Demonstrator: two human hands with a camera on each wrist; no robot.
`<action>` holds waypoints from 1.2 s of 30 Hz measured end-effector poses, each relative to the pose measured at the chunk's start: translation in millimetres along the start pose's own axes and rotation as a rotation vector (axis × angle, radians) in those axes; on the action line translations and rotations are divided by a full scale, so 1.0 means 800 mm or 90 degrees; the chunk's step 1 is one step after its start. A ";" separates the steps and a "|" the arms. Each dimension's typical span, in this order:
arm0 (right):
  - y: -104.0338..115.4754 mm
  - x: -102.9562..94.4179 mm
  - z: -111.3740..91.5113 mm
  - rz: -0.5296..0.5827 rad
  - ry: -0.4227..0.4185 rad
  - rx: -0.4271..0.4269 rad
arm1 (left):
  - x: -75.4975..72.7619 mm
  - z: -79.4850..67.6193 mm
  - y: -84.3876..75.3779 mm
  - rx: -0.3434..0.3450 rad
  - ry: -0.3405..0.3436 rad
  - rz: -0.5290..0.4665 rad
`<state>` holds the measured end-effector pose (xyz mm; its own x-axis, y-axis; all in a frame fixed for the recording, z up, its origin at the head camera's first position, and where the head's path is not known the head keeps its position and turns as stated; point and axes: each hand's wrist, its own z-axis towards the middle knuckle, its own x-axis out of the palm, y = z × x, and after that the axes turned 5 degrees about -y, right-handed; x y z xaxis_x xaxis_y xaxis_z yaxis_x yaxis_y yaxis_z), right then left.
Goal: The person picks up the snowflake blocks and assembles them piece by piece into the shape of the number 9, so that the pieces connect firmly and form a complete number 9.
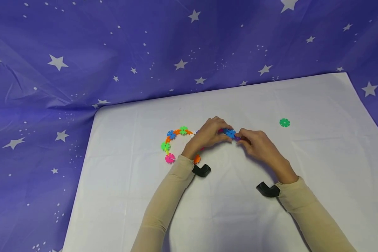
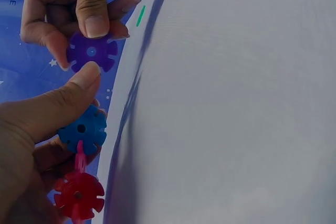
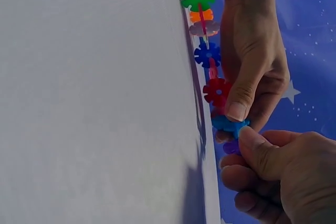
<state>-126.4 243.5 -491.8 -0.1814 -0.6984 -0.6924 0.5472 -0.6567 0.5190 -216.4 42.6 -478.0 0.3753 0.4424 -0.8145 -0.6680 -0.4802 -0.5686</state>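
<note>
My left hand (image 1: pixel 209 132) pinches a blue notched plastic disc (image 2: pixel 84 129) between thumb and fingers. Just beyond it, my right hand (image 1: pixel 259 143) grips a purple notched disc (image 2: pixel 92 52), its edge close against the blue one. From the blue disc a linked chain runs back past my left hand, through a pink piece (image 2: pixel 80 158) and a red disc (image 2: pixel 79 195). More of this chain curves over the table in the head view, with a light green disc (image 1: pixel 183 130) at its top and a pink disc (image 1: pixel 169 158) lower left. My left hand and wrist hide its middle.
A loose green disc (image 1: pixel 285 122) lies flat to the right of my hands. White cloth covers the table (image 1: pixel 129 196). A purple-blue star-patterned drape (image 1: pixel 157 45) hangs behind it. Black curved mounts (image 1: pixel 201 170) stick out from both wrists.
</note>
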 end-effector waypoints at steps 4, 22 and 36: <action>0.002 0.002 0.000 -0.014 -0.004 0.005 | 0.000 0.000 0.000 0.010 0.002 0.011; -0.016 -0.036 0.001 -0.080 0.051 0.133 | 0.004 0.000 0.001 -0.031 0.013 0.068; -0.083 -0.126 -0.040 -0.224 0.134 0.427 | 0.004 0.001 -0.001 -0.041 0.035 0.074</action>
<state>-118.6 366.8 -472.2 -0.0577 -0.3928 -0.9178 -0.1360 -0.9077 0.3970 -214.9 45.2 -480.0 0.3337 0.3403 -0.8791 -0.6667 -0.5740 -0.4753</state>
